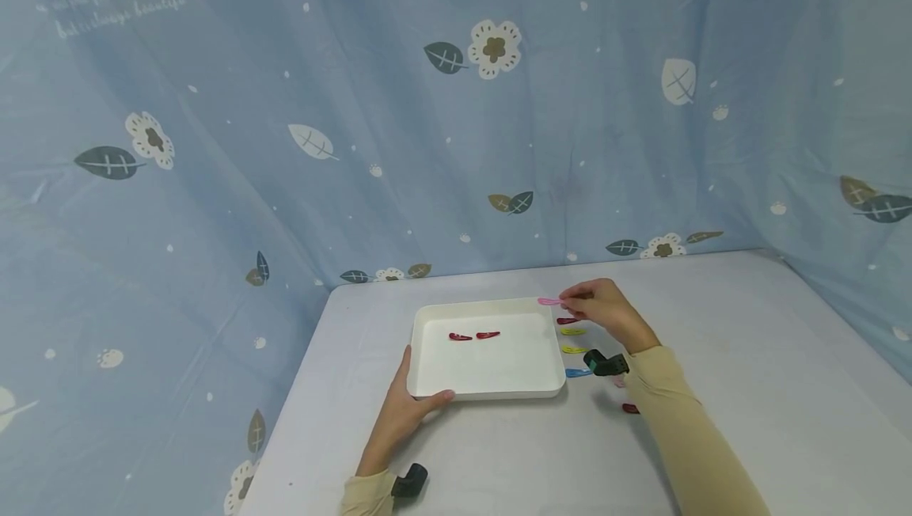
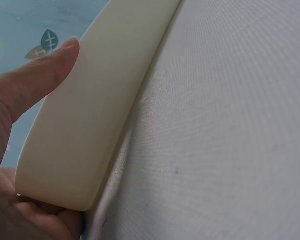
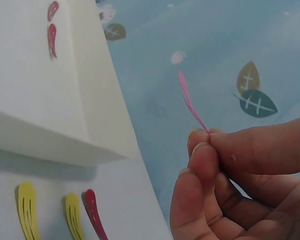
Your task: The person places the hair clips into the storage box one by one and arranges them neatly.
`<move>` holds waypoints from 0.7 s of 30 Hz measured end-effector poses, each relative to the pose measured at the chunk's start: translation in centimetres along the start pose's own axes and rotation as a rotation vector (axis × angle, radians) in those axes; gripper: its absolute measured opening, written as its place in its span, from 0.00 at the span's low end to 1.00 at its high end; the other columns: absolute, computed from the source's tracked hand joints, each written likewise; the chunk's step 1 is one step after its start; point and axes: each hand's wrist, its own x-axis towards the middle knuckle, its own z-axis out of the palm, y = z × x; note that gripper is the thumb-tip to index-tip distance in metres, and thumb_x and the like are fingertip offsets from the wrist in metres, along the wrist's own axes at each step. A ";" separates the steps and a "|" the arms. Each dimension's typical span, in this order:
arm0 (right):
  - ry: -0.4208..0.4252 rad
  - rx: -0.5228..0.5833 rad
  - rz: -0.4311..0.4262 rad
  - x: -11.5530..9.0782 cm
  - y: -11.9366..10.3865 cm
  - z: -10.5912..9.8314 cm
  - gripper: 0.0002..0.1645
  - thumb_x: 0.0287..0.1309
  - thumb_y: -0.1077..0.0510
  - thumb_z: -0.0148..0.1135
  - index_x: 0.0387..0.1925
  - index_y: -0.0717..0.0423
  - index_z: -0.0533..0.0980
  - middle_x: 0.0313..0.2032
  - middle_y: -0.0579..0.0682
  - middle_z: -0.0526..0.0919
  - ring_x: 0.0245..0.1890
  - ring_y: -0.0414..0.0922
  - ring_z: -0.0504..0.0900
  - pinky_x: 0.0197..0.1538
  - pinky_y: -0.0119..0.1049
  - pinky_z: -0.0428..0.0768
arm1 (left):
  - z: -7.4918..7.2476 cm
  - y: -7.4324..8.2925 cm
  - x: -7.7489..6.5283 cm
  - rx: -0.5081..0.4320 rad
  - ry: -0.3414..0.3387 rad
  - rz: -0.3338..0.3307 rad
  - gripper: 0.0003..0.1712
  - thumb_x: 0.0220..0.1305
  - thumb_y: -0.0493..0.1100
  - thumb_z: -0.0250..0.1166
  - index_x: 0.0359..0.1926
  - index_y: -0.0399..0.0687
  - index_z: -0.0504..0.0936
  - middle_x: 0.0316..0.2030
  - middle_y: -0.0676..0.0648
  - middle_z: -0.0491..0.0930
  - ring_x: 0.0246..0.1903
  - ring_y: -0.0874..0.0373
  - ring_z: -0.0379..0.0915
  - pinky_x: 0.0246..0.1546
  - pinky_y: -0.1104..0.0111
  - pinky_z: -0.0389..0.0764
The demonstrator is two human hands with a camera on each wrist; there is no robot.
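Between thumb and fingertips my right hand (image 1: 606, 312) pinches one end of a pink snap hair clip (image 3: 185, 90). The clip is held up near the back right corner of a white rectangular tray (image 1: 492, 396), its free end pointing left in the head view. At the tray's front left corner, my left hand (image 1: 399, 415) grips the wall, with the thumb (image 2: 55, 67) against the front side and the other fingers round the left side. Two red hair clips, one (image 1: 460, 336) beside the other (image 1: 488, 335), lie inside the tray.
Right of the tray lies a column of clips: a red one (image 1: 568, 320), two yellow ones (image 3: 27, 210), a blue one (image 1: 578, 372). A pink clip (image 1: 619, 381) and a dark red one (image 1: 630, 408) are partly hidden by my right arm. A blue patterned curtain (image 1: 399, 120) hangs behind the white table (image 1: 748, 342).
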 end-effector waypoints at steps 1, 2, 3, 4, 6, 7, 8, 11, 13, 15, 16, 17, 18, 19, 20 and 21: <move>-0.002 -0.005 -0.006 0.1 0.0 0.0 0.19 0.73 0.61 0.59 0.57 0.69 0.79 0.53 0.65 0.85 0.54 0.61 0.84 0.53 0.39 0.88 | 0.0 0.0 0.0 -0.005 -0.001 0.004 0.75 0.50 0.57 0.83 0.83 0.42 0.41 0.83 0.36 0.47 0.81 0.33 0.46 0.77 0.33 0.54; -0.001 -0.010 -0.004 0.2 -0.1 0.1 0.19 0.73 0.61 0.59 0.57 0.69 0.79 0.52 0.64 0.85 0.53 0.61 0.84 0.53 0.39 0.88 | 0.0 0.0 0.0 -0.009 -0.001 0.004 0.75 0.50 0.57 0.83 0.83 0.42 0.41 0.83 0.36 0.47 0.81 0.33 0.45 0.77 0.33 0.54; -0.002 -0.013 -0.001 0.2 -0.2 0.2 0.19 0.73 0.60 0.60 0.57 0.69 0.79 0.52 0.64 0.85 0.52 0.61 0.84 0.52 0.39 0.87 | 0.0 0.0 0.0 -0.006 -0.002 0.007 0.75 0.50 0.57 0.83 0.83 0.41 0.41 0.83 0.36 0.47 0.81 0.33 0.46 0.76 0.33 0.54; -0.001 -0.015 0.002 0.3 -0.3 0.3 0.19 0.72 0.60 0.60 0.57 0.69 0.79 0.51 0.64 0.86 0.52 0.60 0.85 0.52 0.39 0.87 | 0.0 0.0 0.0 -0.004 -0.003 0.006 0.75 0.50 0.57 0.83 0.83 0.41 0.41 0.83 0.36 0.47 0.81 0.33 0.45 0.77 0.33 0.54; 0.001 -0.015 0.008 0.4 -0.5 0.4 0.19 0.72 0.60 0.60 0.57 0.69 0.79 0.51 0.64 0.86 0.49 0.59 0.85 0.51 0.39 0.88 | 0.0 0.0 0.0 0.000 -0.004 0.007 0.75 0.50 0.56 0.83 0.83 0.41 0.41 0.83 0.36 0.47 0.81 0.33 0.46 0.76 0.33 0.54; 0.001 -0.019 0.010 0.5 -0.5 0.5 0.19 0.72 0.60 0.60 0.57 0.69 0.79 0.50 0.63 0.86 0.47 0.57 0.86 0.50 0.39 0.88 | 0.0 -0.1 0.0 0.000 -0.005 0.008 0.75 0.50 0.56 0.83 0.83 0.41 0.41 0.83 0.36 0.47 0.81 0.33 0.46 0.76 0.33 0.54; 0.002 -0.017 0.016 0.5 -0.6 0.6 0.18 0.73 0.60 0.60 0.57 0.68 0.79 0.50 0.63 0.86 0.47 0.55 0.86 0.51 0.40 0.87 | 0.0 -0.1 0.0 0.003 -0.006 0.009 0.75 0.50 0.56 0.83 0.83 0.41 0.41 0.83 0.36 0.47 0.81 0.32 0.46 0.76 0.33 0.54; -0.005 -0.009 0.020 0.7 -0.9 0.9 0.19 0.73 0.60 0.60 0.57 0.69 0.79 0.51 0.63 0.86 0.44 0.50 0.85 0.54 0.44 0.88 | 0.0 -0.1 0.0 0.000 -0.006 0.011 0.75 0.50 0.55 0.83 0.83 0.41 0.41 0.83 0.36 0.47 0.81 0.33 0.46 0.76 0.33 0.54; -0.011 -0.002 0.025 0.7 -1.0 1.0 0.19 0.73 0.60 0.60 0.57 0.69 0.79 0.51 0.64 0.86 0.44 0.51 0.85 0.56 0.46 0.88 | 0.0 -0.1 0.0 0.001 -0.005 0.011 0.74 0.50 0.55 0.83 0.83 0.41 0.41 0.83 0.36 0.47 0.81 0.33 0.46 0.76 0.33 0.55; -0.015 0.002 0.031 0.9 -1.1 1.2 0.18 0.73 0.60 0.60 0.57 0.68 0.79 0.52 0.64 0.85 0.45 0.54 0.85 0.56 0.46 0.88 | 0.0 -0.1 -0.1 -0.001 -0.006 0.007 0.75 0.50 0.55 0.83 0.83 0.41 0.41 0.83 0.36 0.47 0.81 0.33 0.46 0.76 0.33 0.55; -0.017 0.002 0.033 0.9 -1.2 1.2 0.18 0.73 0.60 0.60 0.57 0.68 0.79 0.52 0.64 0.85 0.47 0.56 0.85 0.56 0.46 0.88 | 0.0 -0.1 0.0 -0.004 -0.007 0.005 0.75 0.50 0.56 0.83 0.83 0.42 0.41 0.83 0.36 0.47 0.81 0.33 0.46 0.76 0.33 0.54; -0.015 0.001 0.035 1.0 -1.3 1.3 0.18 0.73 0.61 0.60 0.57 0.68 0.80 0.52 0.64 0.86 0.48 0.57 0.85 0.56 0.45 0.88 | 0.0 -0.1 0.0 -0.005 -0.008 0.002 0.75 0.50 0.56 0.83 0.83 0.42 0.41 0.83 0.37 0.47 0.81 0.34 0.45 0.76 0.33 0.54; -0.018 -0.003 0.030 1.0 -1.3 1.4 0.18 0.73 0.61 0.59 0.57 0.68 0.80 0.52 0.64 0.86 0.50 0.59 0.85 0.55 0.44 0.88 | 0.0 -0.1 0.0 -0.007 -0.009 0.000 0.75 0.50 0.56 0.83 0.84 0.43 0.41 0.83 0.37 0.47 0.81 0.34 0.45 0.77 0.33 0.54; -0.017 -0.001 0.032 1.1 -1.4 1.4 0.17 0.72 0.61 0.60 0.56 0.68 0.80 0.52 0.64 0.86 0.52 0.60 0.85 0.55 0.44 0.88 | 0.0 -0.1 0.0 -0.011 -0.010 -0.002 0.75 0.50 0.57 0.83 0.84 0.43 0.41 0.83 0.37 0.46 0.81 0.34 0.45 0.77 0.33 0.54; -0.020 -0.005 0.031 1.2 -1.4 1.5 0.17 0.72 0.61 0.60 0.56 0.68 0.80 0.52 0.64 0.86 0.52 0.60 0.85 0.55 0.44 0.88 | 0.0 -0.1 0.0 -0.010 -0.010 -0.005 0.75 0.50 0.57 0.83 0.84 0.44 0.41 0.83 0.37 0.46 0.81 0.34 0.45 0.77 0.34 0.54; -0.022 -0.003 0.032 1.2 -1.5 1.6 0.17 0.72 0.61 0.60 0.56 0.68 0.80 0.52 0.63 0.86 0.53 0.60 0.85 0.55 0.44 0.88 | -0.1 -0.1 0.0 -0.010 -0.010 -0.007 0.75 0.50 0.57 0.83 0.84 0.44 0.41 0.83 0.38 0.46 0.81 0.34 0.45 0.77 0.34 0.54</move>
